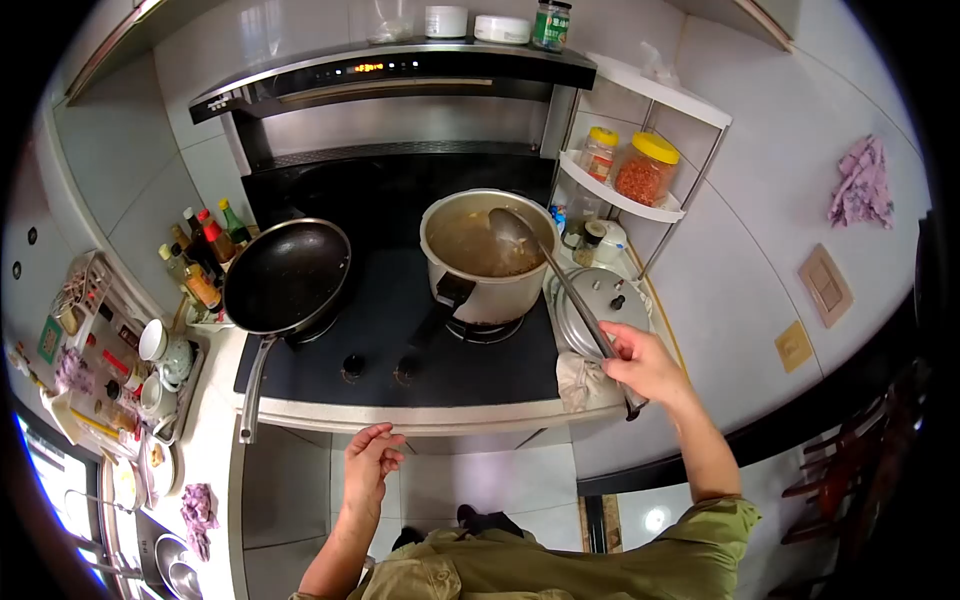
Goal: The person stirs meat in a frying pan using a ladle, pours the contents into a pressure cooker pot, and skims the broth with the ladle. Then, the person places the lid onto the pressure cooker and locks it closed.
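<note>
My right hand [642, 362] is closed round the handle of a long metal ladle [571, 288]. The ladle slants up and left over the rim of a pressure cooker pot [500, 292], and its bowl sits in the cloudy brown broth [470, 245]. No lid covers the pot, which stands on the right burner. Holding nothing, my left hand [371, 462] hangs in front of the counter edge with its fingers loosely bent and apart. A black frying pan [290, 275] rests on the left burner, its handle pointing toward me.
The metal lid [598, 308] lies right of the pot, beside a pale cloth [582, 382]. Sauce bottles [205, 245] stand left of the pan. A corner shelf [625, 195] holds yellow-capped jars. The range hood [400, 75] spans above the stove [390, 330].
</note>
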`<action>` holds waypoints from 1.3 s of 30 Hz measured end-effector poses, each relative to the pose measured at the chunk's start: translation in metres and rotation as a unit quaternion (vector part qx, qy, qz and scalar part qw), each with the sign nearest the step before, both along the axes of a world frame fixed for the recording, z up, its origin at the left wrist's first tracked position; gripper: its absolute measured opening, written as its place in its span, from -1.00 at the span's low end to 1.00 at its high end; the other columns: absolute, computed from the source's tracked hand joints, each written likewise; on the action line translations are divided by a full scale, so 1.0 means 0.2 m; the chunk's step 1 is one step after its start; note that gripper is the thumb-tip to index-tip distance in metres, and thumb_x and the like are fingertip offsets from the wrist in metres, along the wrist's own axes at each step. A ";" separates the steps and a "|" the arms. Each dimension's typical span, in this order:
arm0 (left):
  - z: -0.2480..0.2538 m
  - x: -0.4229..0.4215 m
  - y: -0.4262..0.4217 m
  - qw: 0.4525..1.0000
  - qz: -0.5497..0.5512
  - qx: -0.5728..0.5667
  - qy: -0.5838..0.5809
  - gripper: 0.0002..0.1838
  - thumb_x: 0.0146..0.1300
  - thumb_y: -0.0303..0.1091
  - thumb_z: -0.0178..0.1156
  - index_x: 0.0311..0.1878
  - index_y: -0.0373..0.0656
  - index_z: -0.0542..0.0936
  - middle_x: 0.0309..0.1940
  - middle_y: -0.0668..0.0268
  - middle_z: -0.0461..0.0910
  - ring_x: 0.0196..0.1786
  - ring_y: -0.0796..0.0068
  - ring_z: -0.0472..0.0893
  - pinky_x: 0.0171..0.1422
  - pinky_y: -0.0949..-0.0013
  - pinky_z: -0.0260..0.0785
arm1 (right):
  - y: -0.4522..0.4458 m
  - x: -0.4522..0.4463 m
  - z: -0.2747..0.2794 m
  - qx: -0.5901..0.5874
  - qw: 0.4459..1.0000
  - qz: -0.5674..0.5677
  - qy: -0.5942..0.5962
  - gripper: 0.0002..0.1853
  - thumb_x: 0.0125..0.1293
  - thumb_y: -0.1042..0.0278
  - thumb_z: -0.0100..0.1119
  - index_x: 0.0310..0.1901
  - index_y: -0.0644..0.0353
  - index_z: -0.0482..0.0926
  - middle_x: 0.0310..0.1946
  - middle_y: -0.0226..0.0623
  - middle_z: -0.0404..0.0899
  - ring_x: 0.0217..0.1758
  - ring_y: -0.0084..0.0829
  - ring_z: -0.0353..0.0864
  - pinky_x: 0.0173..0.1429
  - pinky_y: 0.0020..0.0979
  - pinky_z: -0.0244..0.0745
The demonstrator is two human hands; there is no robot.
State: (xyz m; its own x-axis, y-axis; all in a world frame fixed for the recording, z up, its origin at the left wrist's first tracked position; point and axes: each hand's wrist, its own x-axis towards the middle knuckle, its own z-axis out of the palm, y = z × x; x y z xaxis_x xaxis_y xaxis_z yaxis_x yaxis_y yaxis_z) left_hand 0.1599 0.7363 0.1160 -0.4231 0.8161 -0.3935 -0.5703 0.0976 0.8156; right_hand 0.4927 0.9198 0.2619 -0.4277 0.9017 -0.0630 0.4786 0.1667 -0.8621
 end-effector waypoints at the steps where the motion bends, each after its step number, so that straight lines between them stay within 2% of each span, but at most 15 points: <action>1: -0.02 -0.01 0.04 1.000 -0.005 -0.009 0.001 -0.82 0.23 -0.47 0.09 -0.10 -0.25 0.52 -0.39 0.21 0.64 -0.56 0.58 0.56 -0.50 0.60 0.35 | 0.05 -0.01 0.02 0.004 0.999 0.014 -0.036 -0.42 0.08 0.55 0.14 0.21 0.38 0.32 -0.47 -0.38 0.52 -0.45 -0.67 0.43 -0.36 -0.57 0.36; 3: -0.04 -0.03 0.13 1.000 -0.015 -0.023 0.005 -0.82 0.23 -0.46 0.09 -0.10 -0.24 0.52 -0.38 0.21 0.64 -0.54 0.58 0.56 -0.49 0.60 0.36 | 0.15 -0.03 0.09 0.012 0.993 0.041 -0.106 -0.41 0.10 0.57 0.12 0.24 0.34 0.30 -0.46 -0.43 0.49 -0.45 -0.70 0.42 -0.35 -0.59 0.37; 4: -0.05 -0.04 0.18 0.999 -0.020 -0.027 0.005 -0.82 0.23 -0.46 0.09 -0.10 -0.24 0.52 -0.38 0.21 0.64 -0.54 0.58 0.56 -0.48 0.60 0.36 | 0.17 -0.06 0.16 0.057 0.977 0.055 -0.198 -0.45 0.13 0.52 0.06 0.22 0.34 0.32 -0.41 -0.22 0.58 -0.38 -0.49 0.56 -0.24 -0.45 0.47; 7: -0.09 -0.09 0.31 0.999 -0.035 -0.030 -0.010 -0.82 0.23 -0.45 0.09 -0.11 -0.23 0.51 -0.38 0.20 0.63 -0.52 0.55 0.57 -0.47 0.57 0.36 | 0.28 -0.11 0.23 0.248 0.886 0.114 -0.376 -0.47 0.13 0.50 -0.01 0.20 0.36 0.33 -0.35 0.01 0.59 -0.25 -0.13 0.61 -0.08 -0.26 0.50; 8: -0.10 -0.10 0.36 0.999 -0.035 -0.032 -0.016 -0.82 0.22 -0.45 0.09 -0.11 -0.23 0.51 -0.39 0.19 0.63 -0.52 0.52 0.57 -0.49 0.57 0.37 | 0.28 -0.16 0.29 0.186 0.885 0.104 -0.414 -0.45 0.11 0.47 -0.05 0.21 0.33 0.31 -0.26 0.14 0.55 -0.12 0.07 0.54 0.05 -0.15 0.43; 11: -0.17 -0.19 0.49 0.998 -0.051 -0.015 -0.038 -0.83 0.22 -0.44 0.10 -0.13 -0.21 0.53 -0.38 0.19 0.63 -0.54 0.51 0.56 -0.49 0.54 0.37 | 0.28 -0.33 0.41 0.116 0.847 0.107 -0.508 -0.41 0.08 0.46 -0.02 0.23 0.28 0.29 -0.27 0.11 0.55 -0.13 0.02 0.55 0.02 -0.16 0.45; 14: -0.21 -0.26 0.57 0.996 -0.069 -0.004 -0.060 -0.84 0.25 -0.42 0.09 -0.13 -0.21 0.53 -0.37 0.21 0.63 -0.52 0.55 0.54 -0.47 0.56 0.35 | 0.34 -0.41 0.55 0.082 0.838 0.143 -0.520 -0.43 0.11 0.43 0.00 0.22 0.28 0.30 -0.28 0.05 0.57 -0.14 -0.03 0.56 0.01 -0.16 0.46; 17: -0.25 -0.33 0.63 0.994 -0.082 -0.009 -0.073 -0.84 0.25 -0.42 0.09 -0.12 -0.22 0.53 -0.36 0.20 0.63 -0.53 0.55 0.54 -0.48 0.58 0.35 | 0.40 -0.48 0.66 0.017 0.829 0.174 -0.532 -0.37 0.08 0.40 0.08 0.25 0.28 0.26 -0.34 0.02 0.57 -0.28 -0.13 0.60 -0.11 -0.24 0.50; 18: -0.26 -0.34 0.64 0.993 -0.087 -0.011 -0.076 -0.83 0.25 -0.43 0.09 -0.12 -0.22 0.53 -0.36 0.20 0.63 -0.54 0.55 0.54 -0.48 0.58 0.35 | 0.40 -0.56 0.73 -0.111 0.843 0.112 -0.514 -0.31 0.03 0.37 0.12 0.27 0.28 0.24 -0.41 -0.05 0.55 -0.46 -0.28 0.58 -0.26 -0.33 0.49; 21: -0.25 -0.36 0.70 0.991 -0.099 -0.011 -0.086 -0.83 0.25 -0.43 0.09 -0.12 -0.23 0.53 -0.36 0.19 0.63 -0.55 0.55 0.53 -0.48 0.58 0.35 | 0.51 -0.55 0.73 -0.136 0.848 0.138 -0.494 -0.30 0.01 0.40 0.11 0.28 0.28 0.24 -0.49 -0.15 0.52 -0.58 -0.39 0.51 -0.37 -0.38 0.44; 22: -0.25 -0.36 0.71 0.991 -0.100 -0.009 -0.088 -0.83 0.25 -0.42 0.09 -0.12 -0.23 0.53 -0.35 0.19 0.63 -0.55 0.54 0.54 -0.49 0.58 0.35 | 0.55 -0.54 0.73 -0.155 0.860 0.145 -0.463 -0.27 -0.02 0.42 0.13 0.30 0.26 0.22 -0.59 -0.23 0.48 -0.64 -0.45 0.47 -0.47 -0.40 0.41; 26: -0.22 -0.35 0.74 0.992 -0.090 -0.014 -0.089 -0.82 0.25 -0.42 0.09 -0.11 -0.24 0.52 -0.34 0.17 0.63 -0.55 0.54 0.54 -0.50 0.57 0.35 | 0.69 -0.51 0.74 -0.290 0.874 0.110 -0.374 -0.24 0.03 0.54 0.22 0.33 0.20 0.20 -0.62 -0.42 0.43 -0.73 -0.67 0.35 -0.72 -0.57 0.24; 29: -0.22 -0.34 0.76 0.993 -0.074 -0.001 -0.095 -0.80 0.27 -0.37 0.09 -0.10 -0.25 0.52 -0.36 0.17 0.63 -0.56 0.52 0.54 -0.52 0.55 0.35 | 0.79 -0.39 0.65 -0.355 0.895 0.110 -0.246 -0.25 0.02 0.52 0.27 0.31 0.19 0.23 -0.63 -0.42 0.44 -0.73 -0.67 0.35 -0.73 -0.57 0.22; 35: -0.02 -0.24 0.82 0.974 -0.146 0.055 -0.166 -0.64 0.30 -0.25 0.08 0.07 -0.28 0.44 -0.17 0.10 0.58 -0.40 0.43 0.61 -0.41 0.46 0.50 | 0.80 -0.32 0.47 -0.397 0.910 0.081 -0.091 -0.39 0.06 0.53 0.26 0.21 0.19 0.37 -0.59 -0.31 0.51 -0.74 -0.60 0.39 -0.73 -0.57 0.22; 39: 0.26 -0.13 0.94 0.957 -0.230 0.057 -0.165 -0.55 0.30 -0.28 0.07 0.19 -0.29 0.32 -0.13 0.08 0.55 -0.43 0.42 0.56 -0.39 0.45 0.52 | 0.74 -0.27 0.43 -0.408 0.911 0.061 -0.008 -0.43 0.05 0.52 0.26 0.18 0.20 0.41 -0.54 -0.23 0.55 -0.75 -0.56 0.40 -0.72 -0.54 0.25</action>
State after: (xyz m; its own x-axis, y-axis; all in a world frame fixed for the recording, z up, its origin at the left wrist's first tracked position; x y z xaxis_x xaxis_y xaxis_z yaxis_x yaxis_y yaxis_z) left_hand 0.1338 0.9237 0.1678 0.1229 0.9320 -0.3410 -0.7173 0.3209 0.6184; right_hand 0.4394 1.0684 0.3477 -0.5150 0.4976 -0.6980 0.5129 -0.4736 -0.7160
